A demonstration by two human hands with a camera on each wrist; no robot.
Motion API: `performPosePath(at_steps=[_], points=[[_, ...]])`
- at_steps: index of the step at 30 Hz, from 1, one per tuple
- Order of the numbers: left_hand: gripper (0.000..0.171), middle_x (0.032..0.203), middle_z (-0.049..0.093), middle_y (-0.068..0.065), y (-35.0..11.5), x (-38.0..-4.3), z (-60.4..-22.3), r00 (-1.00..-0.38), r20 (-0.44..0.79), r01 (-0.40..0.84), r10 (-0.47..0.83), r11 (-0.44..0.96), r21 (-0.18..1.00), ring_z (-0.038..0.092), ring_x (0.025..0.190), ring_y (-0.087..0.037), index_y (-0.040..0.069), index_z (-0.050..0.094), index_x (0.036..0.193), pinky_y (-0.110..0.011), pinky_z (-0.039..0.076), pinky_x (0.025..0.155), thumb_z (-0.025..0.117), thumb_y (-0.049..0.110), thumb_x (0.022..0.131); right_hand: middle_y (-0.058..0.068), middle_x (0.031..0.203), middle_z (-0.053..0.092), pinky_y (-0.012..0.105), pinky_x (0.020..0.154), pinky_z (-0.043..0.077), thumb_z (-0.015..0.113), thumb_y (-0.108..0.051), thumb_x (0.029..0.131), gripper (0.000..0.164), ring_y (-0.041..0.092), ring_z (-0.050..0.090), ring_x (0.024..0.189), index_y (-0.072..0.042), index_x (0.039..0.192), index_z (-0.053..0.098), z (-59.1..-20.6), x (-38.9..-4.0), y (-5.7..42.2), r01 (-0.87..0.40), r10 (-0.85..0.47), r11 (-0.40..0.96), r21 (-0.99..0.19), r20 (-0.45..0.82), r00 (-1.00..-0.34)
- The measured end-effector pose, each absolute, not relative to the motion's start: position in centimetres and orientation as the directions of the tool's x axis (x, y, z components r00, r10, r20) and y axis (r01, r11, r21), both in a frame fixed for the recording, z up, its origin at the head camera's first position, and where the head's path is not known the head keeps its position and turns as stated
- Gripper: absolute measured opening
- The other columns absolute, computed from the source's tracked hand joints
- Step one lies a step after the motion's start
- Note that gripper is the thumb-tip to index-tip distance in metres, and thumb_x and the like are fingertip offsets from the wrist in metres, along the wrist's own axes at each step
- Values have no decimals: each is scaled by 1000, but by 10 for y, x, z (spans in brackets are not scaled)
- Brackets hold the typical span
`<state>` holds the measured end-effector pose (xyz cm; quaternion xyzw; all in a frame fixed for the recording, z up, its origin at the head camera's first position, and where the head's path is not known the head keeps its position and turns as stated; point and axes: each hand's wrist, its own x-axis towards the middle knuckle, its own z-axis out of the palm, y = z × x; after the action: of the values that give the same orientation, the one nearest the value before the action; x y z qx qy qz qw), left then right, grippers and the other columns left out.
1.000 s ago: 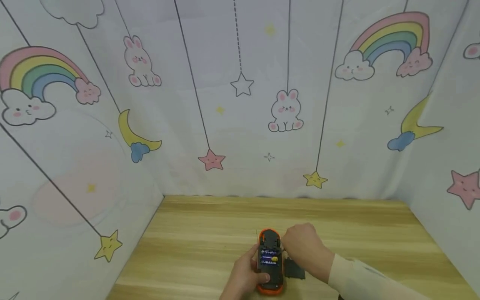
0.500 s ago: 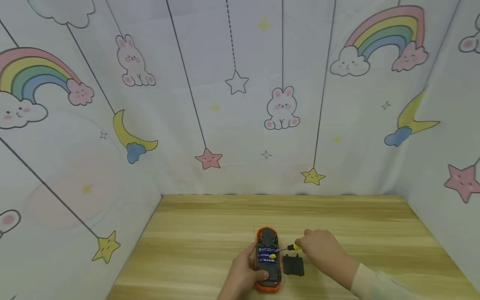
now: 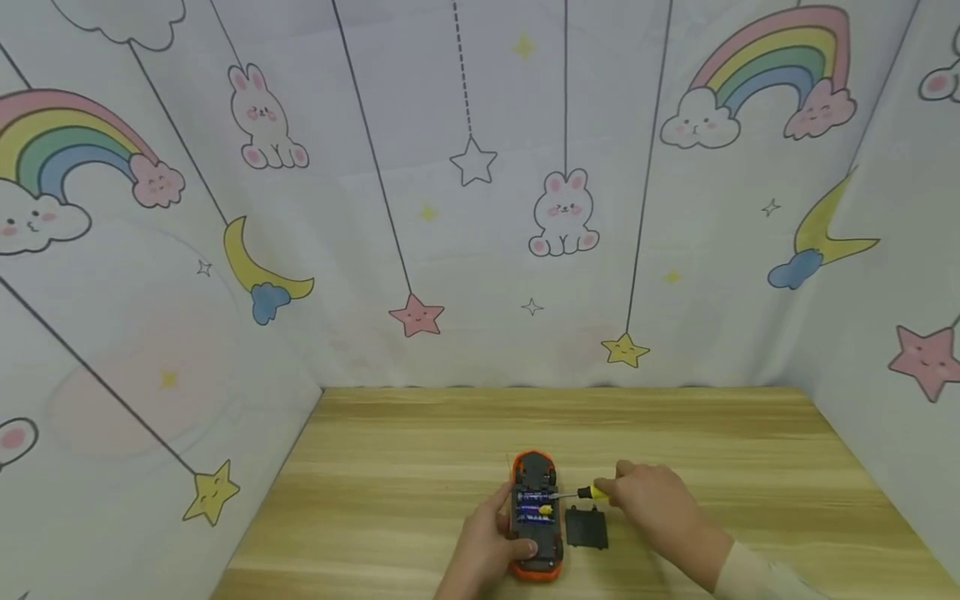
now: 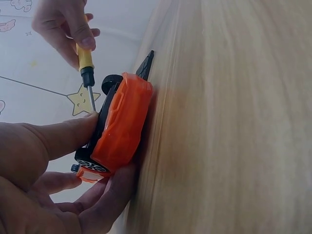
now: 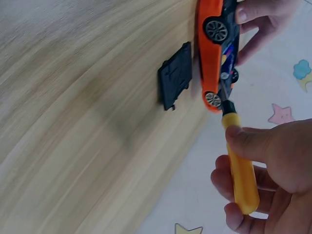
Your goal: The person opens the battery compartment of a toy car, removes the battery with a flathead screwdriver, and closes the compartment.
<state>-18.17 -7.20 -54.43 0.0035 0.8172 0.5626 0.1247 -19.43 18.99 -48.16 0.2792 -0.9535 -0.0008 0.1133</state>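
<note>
An orange toy car [image 3: 535, 569] lies upside down on the table, its black underside up. Several blue batteries [image 3: 534, 508] sit in its uncovered battery compartment. My left hand [image 3: 486, 542] grips the car from its left side, the thumb across the underside. In my right hand [image 3: 663, 508] is a screwdriver with a yellow handle [image 5: 241, 170], pinched between thumb and fingers. Its metal shaft [image 3: 566, 496] reaches to the compartment's right edge by the upper battery; whether the tip touches the battery I cannot tell. Beside the car lies a black battery cover [image 3: 587, 528], apart from both hands.
The wood-grain table [image 3: 375, 467] extends to both sides and behind the car. A white curtain [image 3: 480, 267] printed with rabbits, stars and rainbows encloses the table at the back and sides.
My right hand has drawn back to the right and turned, so the screwdriver and the battery cover now show. The left hand keeps its hold on the car.
</note>
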Motion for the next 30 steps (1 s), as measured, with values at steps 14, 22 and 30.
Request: performPosePath(at_steps=[14, 22, 30], points=[[98, 85, 70, -4, -72, -181, -546, -971, -200, -139, 133, 368, 919, 66, 76, -16, 5, 42, 156, -34, 52, 71, 89, 0, 70, -10, 68, 59, 25, 48, 42, 85, -4, 73, 25, 8, 52, 59, -23, 88, 80, -464, -185, 179, -538, -539, 841, 60, 172, -824], [97, 80, 68, -4, -73, -182, -546, -976, -163, -99, 148, 363, 926, 64, 73, -17, 4, 42, 155, -33, 51, 67, 88, -2, 70, -2, 64, 53, 38, 48, 44, 81, -9, 82, 15, 14, 44, 52, -18, 73, 73, -447, -181, 158, -483, -492, 871, 92, 162, -855], [96, 81, 68, -4, -74, -181, -546, -975, -169, -105, 145, 369, 923, 65, 74, -16, 5, 43, 155, -33, 51, 70, 88, -2, 70, 0, 60, 51, 43, 53, 47, 80, -17, 82, 20, 16, 48, 53, -15, 67, 68, -435, -180, 123, -448, -498, 848, 284, 136, -856]])
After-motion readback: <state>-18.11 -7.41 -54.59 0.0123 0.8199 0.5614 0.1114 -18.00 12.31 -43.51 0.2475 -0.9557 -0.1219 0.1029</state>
